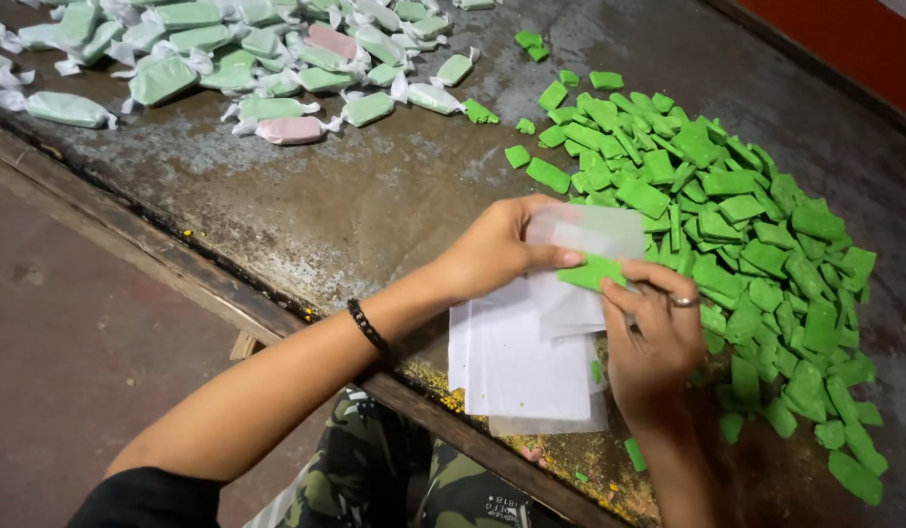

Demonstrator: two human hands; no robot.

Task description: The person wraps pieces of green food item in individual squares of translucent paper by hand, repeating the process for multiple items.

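Note:
My left hand [497, 249] and my right hand [653, 328] together hold a green candy piece [590, 273] against a small translucent wrapper sheet [595, 230]. My left thumb presses on the piece; my right fingers pinch its other end, and a ring shows on one finger. Just below the hands lies a stack of white wrapper sheets [521, 362]. A big heap of unwrapped green candy pieces [746, 254] spreads to the right, touching my right hand.
Wrapped candies [248, 59], mostly green and a few pink, lie at the far left of the worn metal tabletop [355, 196]. The table's wooden edge [228, 293] runs diagonally, with crumbs along it. My camouflage-clad knees [394, 479] are below.

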